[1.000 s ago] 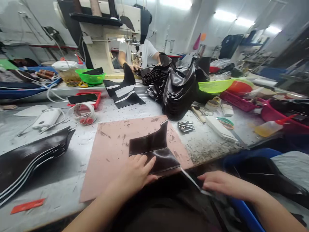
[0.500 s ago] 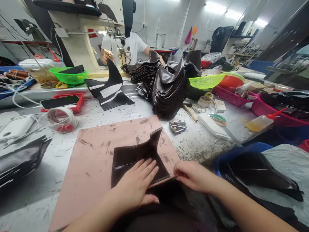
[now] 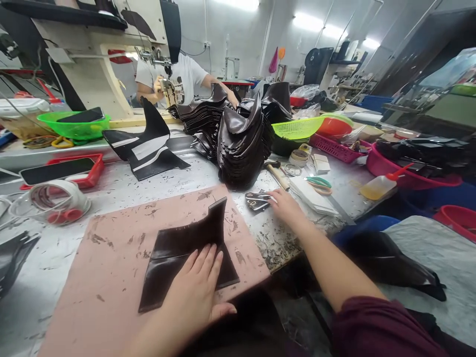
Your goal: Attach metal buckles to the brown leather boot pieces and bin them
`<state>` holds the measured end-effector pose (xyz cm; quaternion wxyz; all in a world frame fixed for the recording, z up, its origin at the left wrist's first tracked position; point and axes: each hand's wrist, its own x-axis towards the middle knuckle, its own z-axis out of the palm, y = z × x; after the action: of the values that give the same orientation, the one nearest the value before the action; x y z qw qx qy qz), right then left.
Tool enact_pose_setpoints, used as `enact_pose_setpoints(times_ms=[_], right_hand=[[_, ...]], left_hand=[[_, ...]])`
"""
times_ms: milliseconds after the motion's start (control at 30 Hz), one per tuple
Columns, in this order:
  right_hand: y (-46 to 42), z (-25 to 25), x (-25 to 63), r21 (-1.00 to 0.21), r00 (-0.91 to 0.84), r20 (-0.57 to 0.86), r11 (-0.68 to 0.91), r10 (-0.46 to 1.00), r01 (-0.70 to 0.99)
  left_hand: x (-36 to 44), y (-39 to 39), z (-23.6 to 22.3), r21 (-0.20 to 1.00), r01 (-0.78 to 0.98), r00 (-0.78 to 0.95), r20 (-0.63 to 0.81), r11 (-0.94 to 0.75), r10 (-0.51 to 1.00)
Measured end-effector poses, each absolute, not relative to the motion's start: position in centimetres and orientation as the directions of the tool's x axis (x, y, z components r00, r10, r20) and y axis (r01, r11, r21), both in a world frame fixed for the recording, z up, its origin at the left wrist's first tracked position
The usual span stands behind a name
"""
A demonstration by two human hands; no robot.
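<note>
Left hand (image 3: pixel 197 285) and right hand (image 3: pixel 286 208) at separate stations on the bench (image 3: pixel 158 192). The left hand lies flat, fingers extended and close together, thumb out to the side; it grips nothing and rests on a dark leather piece (image 3: pixel 182 240), which shows ahead of the fingertips and to either side of them. Beneath both lies a pink board (image 3: pixel 115 253), extending well to the left of this hand. The right hand reaches forward, fingers partly curled, to the near right edge of some small dark parts (image 3: pixel 255 202); whether it has hold of one cannot be told. Just beyond it lies a hammer (image 3: pixel 278 177), with a white stack (image 3: pixel 310 193) to its right and a tall pile of leather (image 3: pixel 240 148) ahead and to its left. For good practice, the left palm should bear evenly across the leather's crease, so that the sheet neither slides nor wrinkles while the other arm is outstretched. The right hand is best worked with thumb and forefinger alone, from the edge of the small parts, since a broad grasp could scatter them or knock the hammer.
</note>
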<state>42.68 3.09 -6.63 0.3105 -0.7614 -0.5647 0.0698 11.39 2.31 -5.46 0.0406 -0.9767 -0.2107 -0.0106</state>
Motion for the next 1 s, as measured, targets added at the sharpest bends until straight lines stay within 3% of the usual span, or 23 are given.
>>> enact_pose_setpoints(times_ms=[233, 367, 433, 533, 600, 667, 733, 833, 1000], right_hand=[[2.8, -7.2, 44.0, -0.676, 0.369, 0.29, -0.084, 0.883, 0.732], [-0.2, -5.0, 42.2, -0.894, 0.43, 0.343, 0.15, 0.835, 0.422], [-1.9, -4.0, 40.1, -0.93, 0.42, 0.346, 0.249, 0.839, 0.27], [-4.3, -3.0, 36.1, -0.913, 0.242, 0.355, 0.28, 0.903, 0.298], [-5.6, -2.8, 33.7, -0.89, 0.158, 0.361, 0.289, 0.919, 0.352], [-6.5, -2.8, 32.0, -0.87, 0.145, 0.381, 0.3, 0.913, 0.392], [-6.8, -2.8, 31.3, -0.847, 0.14, 0.401, 0.308, 0.905, 0.433], [-6.8, -2.7, 31.0, -0.782, 0.091, 0.448, 0.341, 0.889, 0.521], [-7.1, -2.2, 30.0, -0.532, -0.009, 0.585, 0.393, 0.811, 0.75]], left_hand=[[11.8, 2.6, -5.4, -0.081, 0.43, 0.903, 0.037, -0.899, 0.428], [13.2, 2.6, -4.4, -0.086, 0.528, 0.849, 0.039, -0.845, 0.527], [14.1, 2.2, -3.5, 0.0, 0.566, 0.823, 0.064, -0.824, 0.565], [15.1, 1.3, -1.9, 0.347, 0.528, 0.796, 0.116, -0.775, 0.594], [15.5, 0.6, -1.0, 0.621, 0.476, 0.754, 0.076, -0.623, 0.652], [15.8, 0.0, -0.6, 0.799, 0.414, 0.718, 0.007, -0.436, 0.696], [15.8, -0.6, -0.7, 0.872, 0.358, 0.696, -0.011, -0.334, 0.718], [15.6, -1.4, -1.4, 0.888, 0.333, 0.652, 0.026, -0.317, 0.757], [14.7, -2.3, -2.3, 0.847, 0.347, 0.597, 0.131, -0.402, 0.791]])
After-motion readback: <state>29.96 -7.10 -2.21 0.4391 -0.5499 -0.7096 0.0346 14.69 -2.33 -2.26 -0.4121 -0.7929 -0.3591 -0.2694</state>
